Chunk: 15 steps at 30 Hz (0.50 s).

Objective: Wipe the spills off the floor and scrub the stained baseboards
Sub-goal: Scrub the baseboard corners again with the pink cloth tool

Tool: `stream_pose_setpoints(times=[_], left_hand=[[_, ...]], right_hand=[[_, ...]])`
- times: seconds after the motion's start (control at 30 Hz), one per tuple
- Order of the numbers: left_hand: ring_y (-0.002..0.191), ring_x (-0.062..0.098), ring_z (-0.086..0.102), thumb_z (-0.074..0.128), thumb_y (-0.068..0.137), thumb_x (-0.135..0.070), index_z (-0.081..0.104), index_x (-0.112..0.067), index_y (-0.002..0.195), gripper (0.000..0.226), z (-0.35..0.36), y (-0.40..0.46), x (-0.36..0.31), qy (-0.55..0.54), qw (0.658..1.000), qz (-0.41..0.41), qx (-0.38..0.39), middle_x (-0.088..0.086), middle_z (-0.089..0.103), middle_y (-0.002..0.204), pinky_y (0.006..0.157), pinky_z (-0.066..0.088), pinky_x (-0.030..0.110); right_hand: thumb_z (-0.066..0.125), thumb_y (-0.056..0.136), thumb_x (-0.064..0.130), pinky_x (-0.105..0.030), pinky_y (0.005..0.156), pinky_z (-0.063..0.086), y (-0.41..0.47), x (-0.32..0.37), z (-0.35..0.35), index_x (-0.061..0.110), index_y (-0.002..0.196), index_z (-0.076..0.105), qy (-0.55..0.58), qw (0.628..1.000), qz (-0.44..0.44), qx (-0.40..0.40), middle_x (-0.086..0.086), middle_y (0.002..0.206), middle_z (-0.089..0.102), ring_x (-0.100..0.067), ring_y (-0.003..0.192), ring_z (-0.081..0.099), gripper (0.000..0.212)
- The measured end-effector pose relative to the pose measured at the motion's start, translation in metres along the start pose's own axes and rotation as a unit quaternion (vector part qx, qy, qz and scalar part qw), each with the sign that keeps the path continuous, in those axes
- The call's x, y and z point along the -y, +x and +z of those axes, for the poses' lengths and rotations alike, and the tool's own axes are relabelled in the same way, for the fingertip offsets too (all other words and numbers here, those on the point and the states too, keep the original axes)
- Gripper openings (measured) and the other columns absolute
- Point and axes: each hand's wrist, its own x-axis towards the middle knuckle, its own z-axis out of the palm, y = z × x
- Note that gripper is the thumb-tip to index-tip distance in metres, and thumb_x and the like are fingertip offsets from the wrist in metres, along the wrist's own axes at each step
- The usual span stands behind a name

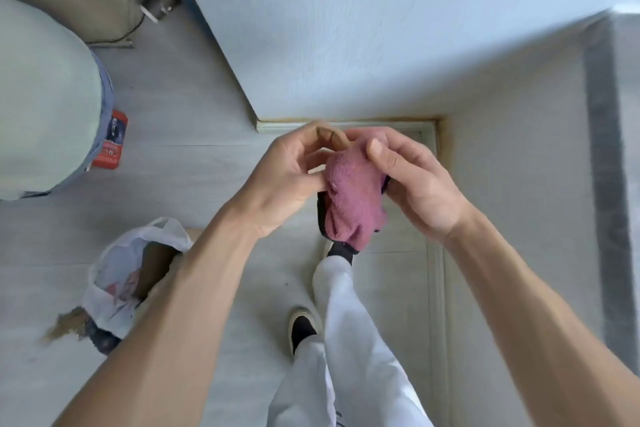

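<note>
A pink terry cloth (353, 198) hangs bunched between my two hands, above the floor and in front of me. My right hand (412, 180) grips its upper right side with thumb and fingers curled round it. My left hand (287, 173) pinches the cloth's upper left edge with curled fingers. Just beyond the hands a pale baseboard (287, 125) runs along the foot of the white wall, with a yellowish stain line along its top. A second baseboard (437, 253) runs down the right side of the corner.
The grey floor (194, 163) holds a white plastic bag (124, 274) with rubbish at lower left, a red packet (112, 140) and a large pale round container (45, 104) at left. My white trouser legs and black shoes (301, 328) stand below the hands. A cable and plug (156, 7) lie at upper left.
</note>
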Motion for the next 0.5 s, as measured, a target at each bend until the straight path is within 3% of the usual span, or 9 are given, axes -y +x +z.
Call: stream_pose_setpoints(times=[0.07, 0.23, 0.33, 0.4, 0.5], left_hand=[[0.091, 0.012, 0.063, 0.061, 0.074, 0.019, 0.062, -0.016, 0.100, 0.044, 0.021, 0.000, -0.019, 0.043, 0.998, 0.024, -0.027, -0.006, 0.069, 0.105, 0.079, 0.050, 0.026], [0.095, 0.008, 0.065, 0.055, 0.071, 0.011, 0.064, -0.025, 0.097, 0.045, 0.072, 0.013, -0.044, 0.104, 0.987, 0.063, -0.105, -0.019, 0.067, 0.096, 0.077, 0.051, 0.023], [0.098, 0.008, 0.065, 0.062, 0.081, 0.018, 0.064, -0.024, 0.096, 0.045, 0.109, 0.014, -0.074, 0.140, 0.980, 0.077, -0.115, -0.019, 0.067, 0.095, 0.079, 0.054, 0.025], [0.099, 0.007, 0.066, 0.064, 0.085, 0.018, 0.064, -0.025, 0.096, 0.044, 0.128, 0.014, -0.096, 0.160, 0.977, 0.090, -0.112, -0.020, 0.067, 0.095, 0.081, 0.057, 0.029], [0.103, 0.010, 0.067, 0.065, 0.085, 0.018, 0.065, -0.029, 0.101, 0.049, 0.163, 0.016, -0.142, 0.200, 0.967, 0.119, -0.099, -0.021, 0.069, 0.100, 0.085, 0.058, 0.034]], right_hand=[[0.072, 0.087, 0.047, -0.051, 0.085, 0.046, -0.015, 0.025, -0.010, 0.013, 0.127, 0.067, -0.020, 0.999, -0.021, -0.029, -0.028, 0.128, 0.063, -0.046, 0.105, 0.062, 0.053], [0.076, 0.089, 0.031, -0.045, 0.087, 0.059, -0.038, 0.060, -0.046, 0.013, 0.126, 0.064, -0.022, 0.995, -0.034, -0.088, -0.014, 0.127, 0.068, -0.024, 0.108, 0.069, 0.043], [0.080, 0.084, 0.039, -0.040, 0.088, 0.057, -0.061, 0.083, -0.064, 0.017, 0.126, 0.065, 0.014, 0.992, -0.027, -0.123, -0.011, 0.127, 0.069, -0.023, 0.114, 0.069, 0.049], [0.083, 0.084, 0.043, -0.045, 0.096, 0.056, -0.077, 0.102, -0.071, 0.016, 0.126, 0.066, 0.036, 0.991, -0.025, -0.129, -0.011, 0.126, 0.070, -0.025, 0.116, 0.069, 0.053], [0.074, 0.087, 0.038, -0.046, 0.102, 0.054, -0.112, 0.145, -0.084, 0.009, 0.125, 0.067, 0.050, 0.989, -0.032, -0.136, -0.013, 0.117, 0.075, -0.029, 0.113, 0.070, 0.049]])
